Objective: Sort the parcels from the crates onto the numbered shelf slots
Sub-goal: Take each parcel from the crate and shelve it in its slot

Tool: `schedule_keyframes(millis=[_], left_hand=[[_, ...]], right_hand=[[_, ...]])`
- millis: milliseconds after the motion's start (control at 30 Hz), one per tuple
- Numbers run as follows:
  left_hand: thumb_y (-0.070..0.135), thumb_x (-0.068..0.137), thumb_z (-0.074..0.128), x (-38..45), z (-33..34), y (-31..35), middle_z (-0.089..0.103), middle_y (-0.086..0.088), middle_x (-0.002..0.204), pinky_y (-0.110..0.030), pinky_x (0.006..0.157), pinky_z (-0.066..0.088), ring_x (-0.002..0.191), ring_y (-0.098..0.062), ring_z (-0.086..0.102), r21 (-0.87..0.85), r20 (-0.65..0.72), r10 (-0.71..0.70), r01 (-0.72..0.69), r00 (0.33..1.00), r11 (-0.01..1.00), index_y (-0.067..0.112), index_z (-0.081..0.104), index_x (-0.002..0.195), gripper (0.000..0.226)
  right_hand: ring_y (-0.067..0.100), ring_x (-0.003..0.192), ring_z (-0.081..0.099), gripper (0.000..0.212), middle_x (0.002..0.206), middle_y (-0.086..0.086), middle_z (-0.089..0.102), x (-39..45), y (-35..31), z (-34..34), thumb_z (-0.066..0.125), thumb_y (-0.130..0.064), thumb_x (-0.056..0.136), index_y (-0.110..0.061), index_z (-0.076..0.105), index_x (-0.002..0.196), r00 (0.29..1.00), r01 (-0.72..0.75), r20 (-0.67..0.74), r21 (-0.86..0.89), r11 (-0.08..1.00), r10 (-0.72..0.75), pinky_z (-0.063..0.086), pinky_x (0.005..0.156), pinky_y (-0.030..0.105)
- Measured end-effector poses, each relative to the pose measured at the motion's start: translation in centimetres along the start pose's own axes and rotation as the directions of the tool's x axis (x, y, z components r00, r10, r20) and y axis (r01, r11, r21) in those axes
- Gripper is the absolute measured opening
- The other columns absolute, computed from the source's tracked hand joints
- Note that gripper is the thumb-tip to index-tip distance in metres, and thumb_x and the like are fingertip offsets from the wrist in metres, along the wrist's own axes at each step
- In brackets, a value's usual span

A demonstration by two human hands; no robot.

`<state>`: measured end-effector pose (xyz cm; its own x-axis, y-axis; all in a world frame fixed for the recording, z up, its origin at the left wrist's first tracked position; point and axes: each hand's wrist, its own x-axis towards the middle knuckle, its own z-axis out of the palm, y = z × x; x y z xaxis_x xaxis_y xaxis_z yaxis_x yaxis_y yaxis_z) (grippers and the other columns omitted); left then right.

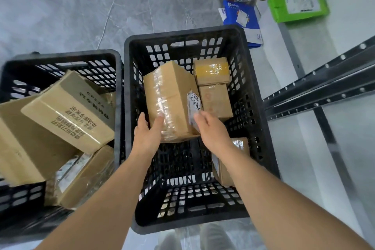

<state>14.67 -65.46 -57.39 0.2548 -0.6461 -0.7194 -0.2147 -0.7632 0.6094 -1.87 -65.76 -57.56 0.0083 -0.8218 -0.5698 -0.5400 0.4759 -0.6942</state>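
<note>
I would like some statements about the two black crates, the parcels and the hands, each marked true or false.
1. Both hands touch the large tape-wrapped cardboard parcel in the right black plastic crate. True.
2. That crate holds only this one parcel. False: several smaller brown boxes, such as the yellow-taped one, lie there too.
3. The left black crate holds cardboard boxes. True.
4. The green plastic parcel lies inside a crate. False: it lies on the white shelf board.

Both hands (149, 128) (211, 126) on taped parcel (168, 95) in crate (129, 107)
</note>
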Motion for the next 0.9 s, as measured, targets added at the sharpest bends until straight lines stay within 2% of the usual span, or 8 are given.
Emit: schedule_keyframes(millis=[100, 200, 400, 567, 633, 733, 800, 900], left_hand=[[0.054, 0.096, 0.038, 0.7, 0.0, 0.9, 0.045, 0.003, 0.144, -0.04, 0.101, 0.041, 0.124, -0.023, 0.05, -0.049, 0.022, -0.011, 0.012, 1.0, 0.999, 0.033, 0.01, 0.152, 0.066], [0.048, 0.098, 0.035, 0.9, 0.0, 1.8, 0.06, 0.0, 0.113, -0.035, 0.081, 0.046, 0.09, -0.018, 0.058, 0.0, 0.064, -0.007, 0.007, 0.998, 1.0, 0.038, 0.017, 0.15, 0.056], [0.038, 0.098, 0.042, 0.6, -0.8, 2.0, 0.061, 0.008, 0.122, -0.044, 0.099, 0.046, 0.111, -0.015, 0.058, -0.127, 0.187, 0.02, 0.004, 0.982, 0.992, 0.036, 0.045, 0.135, 0.037], [0.059, 0.096, 0.033, -1.6, -2.5, 4.6, 0.061, 0.002, 0.118, -0.047, 0.098, 0.046, 0.113, -0.017, 0.056, -0.328, 0.137, 0.079, -0.03, 0.987, 0.944, 0.021, 0.049, 0.131, 0.054], [0.068, 0.092, 0.027, -2.4, -3.0, 5.9, 0.058, 0.0, 0.106, -0.051, 0.097, 0.046, 0.111, -0.021, 0.056, -0.353, 0.149, 0.089, -0.031, 0.985, 0.935, 0.031, 0.04, 0.139, 0.062], [0.077, 0.085, 0.021, -3.2, -3.3, 7.1, 0.062, 0.003, 0.104, -0.054, 0.098, 0.045, 0.108, -0.022, 0.058, -0.279, 0.211, 0.077, -0.015, 0.975, 0.96, 0.038, 0.051, 0.124, 0.063], [0.073, 0.088, 0.025, -3.6, -3.4, 7.3, 0.065, 0.005, 0.109, -0.052, 0.096, 0.047, 0.106, -0.018, 0.06, -0.251, 0.215, 0.068, -0.012, 0.974, 0.968, 0.037, 0.054, 0.12, 0.056], [0.052, 0.098, 0.034, -3.6, -3.5, 7.1, 0.064, 0.003, 0.116, -0.048, 0.094, 0.048, 0.106, -0.019, 0.061, -0.241, 0.209, 0.09, -0.038, 0.974, 0.97, 0.034, 0.05, 0.126, 0.037]], right_hand=[[0.018, 0.135, 0.037, 0.055, 0.148, -0.004, 0.04, 1.2, -1.4, -0.7, 0.022, -0.054, 0.099, -0.026, 0.033, 0.145, 0.999, 0.026, -0.025, 0.004, 1.0, -0.026, 0.034, 0.105, 0.038], [0.02, 0.142, 0.024, 0.056, 0.155, -0.011, 0.024, 1.7, -1.6, -1.3, 0.018, -0.06, 0.097, -0.041, 0.013, 0.149, 1.0, -0.023, 0.002, -0.116, 0.993, 0.023, 0.028, 0.109, 0.047], [0.014, 0.118, 0.045, 0.045, 0.143, -0.001, 0.043, 1.2, -2.4, -2.0, 0.045, -0.027, 0.098, -0.021, 0.036, 0.142, 0.996, -0.071, 0.062, 0.04, 0.997, 0.068, 0.038, 0.091, 0.029], [0.014, 0.137, 0.03, 0.062, 0.153, -0.009, 0.029, -0.1, -4.7, -3.4, 0.036, -0.059, 0.094, -0.03, 0.024, 0.148, 0.999, 0.036, 0.031, 0.226, 0.973, -0.044, 0.028, 0.109, 0.041], [0.017, 0.134, 0.036, 0.074, 0.148, -0.007, 0.038, -0.1, -5.7, -3.8, 0.029, -0.077, 0.083, -0.034, 0.034, 0.143, 1.0, 0.008, 0.023, 0.273, 0.962, -0.014, 0.032, 0.109, 0.051], [0.018, 0.114, 0.051, 0.085, 0.122, -0.004, 0.056, 0.1, -6.8, -4.3, 0.024, -0.091, 0.064, -0.033, 0.053, 0.119, 0.999, -0.033, -0.002, 0.309, 0.95, 0.035, 0.041, 0.099, 0.053], [0.017, 0.105, 0.054, 0.082, 0.113, -0.005, 0.058, -0.1, -7.3, -4.7, 0.027, -0.088, 0.068, -0.028, 0.055, 0.115, 0.999, -0.031, -0.035, 0.243, 0.97, 0.041, 0.045, 0.094, 0.051], [0.017, 0.106, 0.055, 0.048, 0.116, -0.004, 0.057, -0.4, -7.1, -5.0, 0.042, -0.057, 0.089, -0.024, 0.051, 0.124, 0.999, 0.01, -0.044, 0.234, 0.972, 0.0, 0.049, 0.092, 0.05]])
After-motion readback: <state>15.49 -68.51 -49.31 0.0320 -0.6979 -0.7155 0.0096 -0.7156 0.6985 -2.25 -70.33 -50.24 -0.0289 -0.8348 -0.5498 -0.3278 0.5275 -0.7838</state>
